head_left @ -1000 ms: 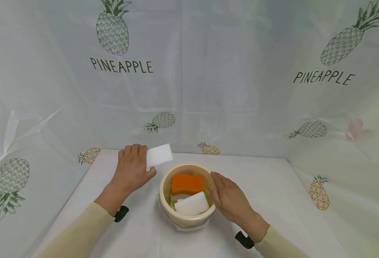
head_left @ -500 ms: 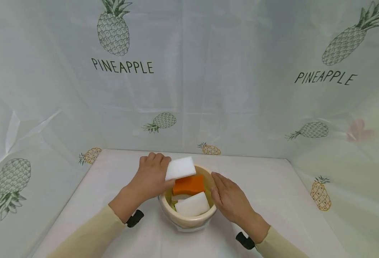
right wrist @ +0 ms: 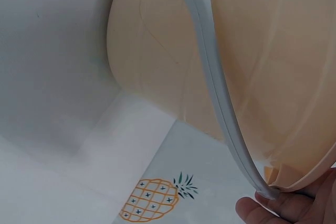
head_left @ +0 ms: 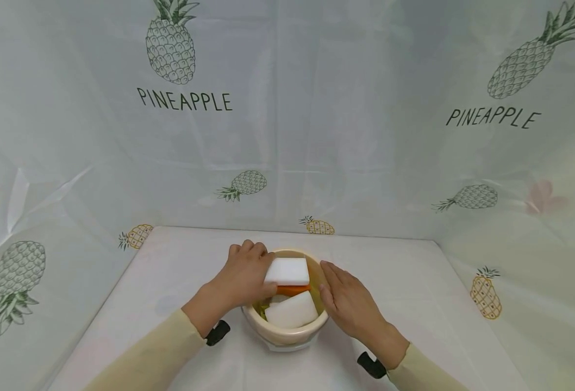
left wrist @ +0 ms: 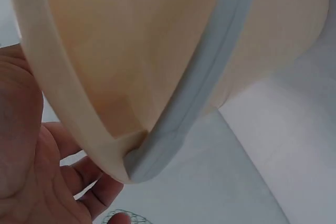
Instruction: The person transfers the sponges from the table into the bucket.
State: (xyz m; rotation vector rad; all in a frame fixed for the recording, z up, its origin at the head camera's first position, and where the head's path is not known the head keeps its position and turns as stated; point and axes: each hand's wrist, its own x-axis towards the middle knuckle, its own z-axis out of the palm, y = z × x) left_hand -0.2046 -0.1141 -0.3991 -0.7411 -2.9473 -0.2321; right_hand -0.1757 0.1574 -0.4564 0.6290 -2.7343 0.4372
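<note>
My left hand (head_left: 241,274) grips a white foam sponge block (head_left: 287,271) at its left end. The block lies over an orange sponge (head_left: 293,290) in a cream bucket (head_left: 289,337), with only a strip of orange showing. A second white sponge (head_left: 292,311) lies tilted in the near part. My right hand (head_left: 351,301) holds the bucket's right rim, thumb at the inner edge and fingers outside. In the right wrist view its fingers (right wrist: 294,205) are beside the handle joint. The left wrist view shows the left fingers (left wrist: 79,174) beyond the rim; the held block is hidden there.
The bucket's grey handle (right wrist: 215,82) hangs down its near side. It stands on a white-covered table (head_left: 390,282). A pale curtain (head_left: 336,108) with pineapple prints encloses the table at the back and sides.
My left hand has carried the white sponge block rightward and down, from left of the bucket to inside it over the orange sponge. The right hand and bucket have stayed put.
</note>
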